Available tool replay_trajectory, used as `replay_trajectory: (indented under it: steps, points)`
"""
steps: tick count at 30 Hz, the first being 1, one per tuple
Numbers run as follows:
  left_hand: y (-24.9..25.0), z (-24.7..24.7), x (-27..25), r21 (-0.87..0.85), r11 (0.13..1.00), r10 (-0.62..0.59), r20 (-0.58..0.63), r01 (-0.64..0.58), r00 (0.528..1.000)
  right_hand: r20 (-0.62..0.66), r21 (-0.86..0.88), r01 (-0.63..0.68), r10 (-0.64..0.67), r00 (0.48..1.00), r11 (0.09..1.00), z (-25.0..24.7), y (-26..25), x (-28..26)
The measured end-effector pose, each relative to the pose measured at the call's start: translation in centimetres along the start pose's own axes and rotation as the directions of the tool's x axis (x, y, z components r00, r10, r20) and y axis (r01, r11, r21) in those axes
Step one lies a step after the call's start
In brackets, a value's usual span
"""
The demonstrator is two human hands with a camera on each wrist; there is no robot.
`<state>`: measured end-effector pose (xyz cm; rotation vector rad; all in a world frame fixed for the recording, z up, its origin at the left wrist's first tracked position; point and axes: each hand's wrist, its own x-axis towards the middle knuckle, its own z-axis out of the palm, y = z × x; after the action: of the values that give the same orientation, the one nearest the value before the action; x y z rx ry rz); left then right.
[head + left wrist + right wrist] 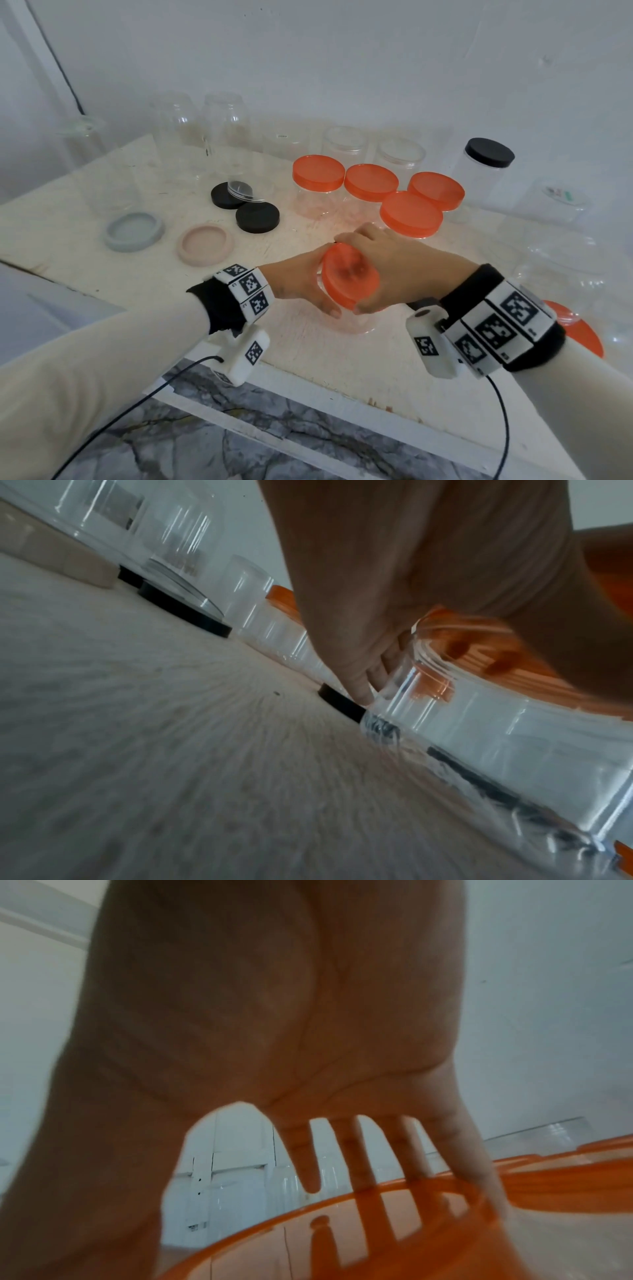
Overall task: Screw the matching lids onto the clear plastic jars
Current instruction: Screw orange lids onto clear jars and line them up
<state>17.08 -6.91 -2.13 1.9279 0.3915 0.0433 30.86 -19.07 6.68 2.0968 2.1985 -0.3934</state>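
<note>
The right hand (267, 1015) fills most of the right wrist view, palm toward the camera and fingers (346, 1153) reaching down and spread apart. Their tips lie against the far rim of a translucent orange lid (428, 1240), and the fingers show through the plastic as dark bars. Behind them stand clear jars (294, 1185), blurred, before a pale wall (548, 1001).

- We are viewing a plain white wall (342, 51) behind the scuffed cream table (171, 281).
- We are seeing grey marbled floor (205, 445) below its front edge.
</note>
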Motion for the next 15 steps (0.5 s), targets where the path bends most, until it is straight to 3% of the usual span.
replay_trajectory:
  steps: [7, 15]
  points:
    - [-0.3, 0.1, 0.0, -0.037, 0.999, -0.009, 0.054, 0.011, 0.999, 0.180, 0.161, 0.070, -0.099, 0.979, 0.985, -1.2, 0.5, 0.4]
    - [-0.3, 0.1, -0.1, -0.019, 0.999, -0.033, 0.052, 0.035, 0.998, 0.210, 0.137, 0.114, -0.141, 0.967, 0.984, -1.2, 0.2, 0.9]
